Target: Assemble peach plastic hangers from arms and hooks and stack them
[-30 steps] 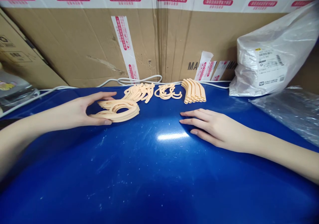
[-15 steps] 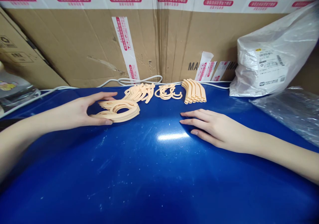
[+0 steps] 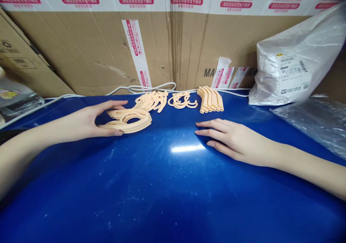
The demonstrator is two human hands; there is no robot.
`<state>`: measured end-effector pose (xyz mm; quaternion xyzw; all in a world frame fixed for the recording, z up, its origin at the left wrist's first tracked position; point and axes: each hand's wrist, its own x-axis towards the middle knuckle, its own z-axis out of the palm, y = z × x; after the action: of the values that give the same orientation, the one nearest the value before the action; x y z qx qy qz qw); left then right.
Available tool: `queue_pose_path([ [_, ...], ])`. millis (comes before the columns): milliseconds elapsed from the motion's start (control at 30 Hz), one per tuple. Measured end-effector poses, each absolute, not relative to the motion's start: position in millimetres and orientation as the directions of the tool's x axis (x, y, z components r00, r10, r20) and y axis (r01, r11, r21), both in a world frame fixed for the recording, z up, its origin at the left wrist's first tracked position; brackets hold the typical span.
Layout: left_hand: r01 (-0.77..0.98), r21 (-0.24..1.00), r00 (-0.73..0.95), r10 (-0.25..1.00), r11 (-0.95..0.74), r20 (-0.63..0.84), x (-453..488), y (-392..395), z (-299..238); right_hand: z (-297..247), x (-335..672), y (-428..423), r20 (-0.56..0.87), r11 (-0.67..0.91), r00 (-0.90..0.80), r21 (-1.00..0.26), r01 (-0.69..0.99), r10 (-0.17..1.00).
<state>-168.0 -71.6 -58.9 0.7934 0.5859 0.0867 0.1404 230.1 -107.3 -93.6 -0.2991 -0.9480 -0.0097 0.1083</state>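
My left hand (image 3: 83, 122) cups a flat stack of peach curved plastic pieces (image 3: 129, 120) on the blue table (image 3: 167, 185), thumb at the stack's near edge and fingers along its far edge. My right hand (image 3: 232, 140) lies flat on the table with fingers stretched out, holding nothing. Behind the stack lie a fanned pile of peach pieces (image 3: 151, 99), a few loose hook-shaped pieces (image 3: 181, 100) and a neat row of curved strips (image 3: 210, 98).
Cardboard boxes (image 3: 173, 45) with red-and-white tape stand as a wall along the table's back. A white cable (image 3: 151, 88) runs at their foot. A filled white plastic bag (image 3: 294, 66) and clear plastic sheeting (image 3: 316, 122) sit at the right; a plastic-wrapped item (image 3: 13, 95) at the left.
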Motion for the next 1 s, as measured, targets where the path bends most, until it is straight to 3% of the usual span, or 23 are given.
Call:
queue_pose_path([
  [633, 0.892, 0.325, 0.338, 0.941, -0.314, -0.017, -169, -72, -61, -95, 230, -108, 0.187, 0.814, -0.798, -0.023, 0.58, 0.574],
  [767, 0.855, 0.339, 0.376, 0.919, -0.394, 0.118, -165, -79, -57, -95, 229, -107, 0.192, 0.815, -0.797, -0.025, 0.579, 0.572],
  [900, 0.826, 0.389, 0.295, 0.901, -0.408, 0.319, -145, -93, -47, -95, 229, -107, 0.191, 0.816, -0.799, -0.025, 0.577, 0.571],
  [1000, 0.813, 0.316, 0.308, 0.822, -0.489, 0.479, -121, -108, -41, -96, 229, -107, 0.188, 0.815, -0.799, -0.017, 0.579, 0.571],
])
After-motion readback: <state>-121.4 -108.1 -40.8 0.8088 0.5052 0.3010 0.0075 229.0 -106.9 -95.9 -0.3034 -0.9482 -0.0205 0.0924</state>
